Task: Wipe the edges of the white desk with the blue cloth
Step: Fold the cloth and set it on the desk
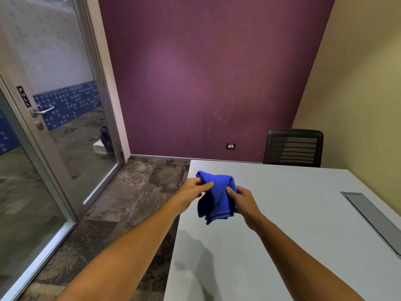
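Observation:
A bunched blue cloth [216, 197] hangs in the air above the white desk [282, 213], near the desk's left edge and far left corner. My left hand [192, 192] pinches the cloth's upper left part between thumb and fingers. My right hand [243, 198] grips its right side. The cloth's lower folds dangle free and do not touch the desk top. Both forearms reach forward from the bottom of the view, and their shadow falls on the desk below.
A grey cable hatch [368, 216] is set into the desk at the right. A black mesh chair [293, 147] stands behind the far edge by the purple wall. A glass door [54, 137] with a lever handle is at the left, over patterned carpet [134, 203].

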